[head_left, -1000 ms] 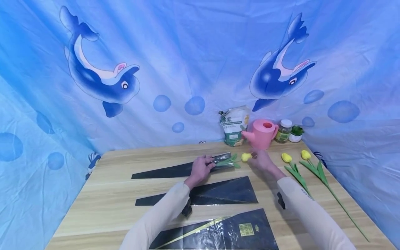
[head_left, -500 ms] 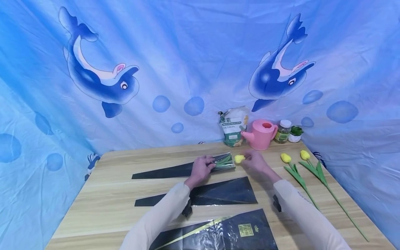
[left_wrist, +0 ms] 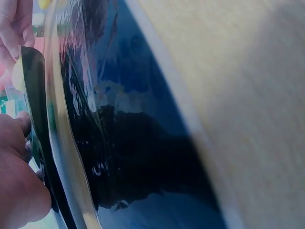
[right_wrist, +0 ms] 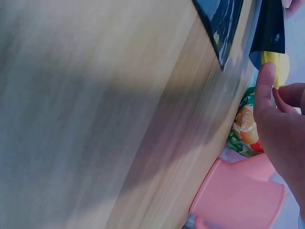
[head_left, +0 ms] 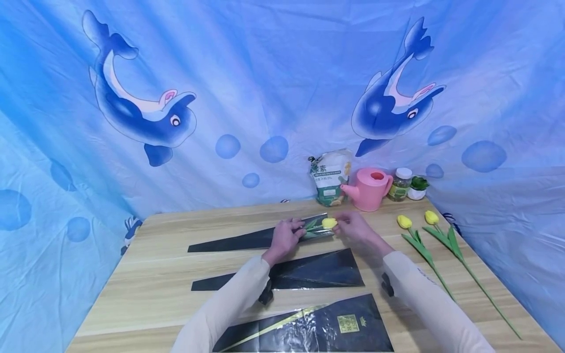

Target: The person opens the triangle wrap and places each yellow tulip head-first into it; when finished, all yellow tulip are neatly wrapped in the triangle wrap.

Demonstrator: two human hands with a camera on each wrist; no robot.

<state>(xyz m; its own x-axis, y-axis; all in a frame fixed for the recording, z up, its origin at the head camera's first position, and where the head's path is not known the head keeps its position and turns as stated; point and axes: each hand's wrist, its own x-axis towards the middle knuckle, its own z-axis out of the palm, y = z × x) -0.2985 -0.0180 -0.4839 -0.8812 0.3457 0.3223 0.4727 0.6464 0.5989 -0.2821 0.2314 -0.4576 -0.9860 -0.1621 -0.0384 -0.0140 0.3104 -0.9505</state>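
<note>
Bright, even light fills the head view, with soft shadows under the arms and curved distortion at its edges. Glare streaks the black wrapper (left_wrist: 119, 143). Both wrist views are blurred, the table (right_wrist: 95, 119) smeared.

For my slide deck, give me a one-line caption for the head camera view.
Left hand holds a black sleeve while right hand feeds in a yellow tulip.

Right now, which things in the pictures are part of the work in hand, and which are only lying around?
In the work:
left hand gripping the black sleeve
right hand holding the yellow tulip at its mouth

Lying about:
two black sleeves
two tulips
pink watering can
bag
jar
</note>
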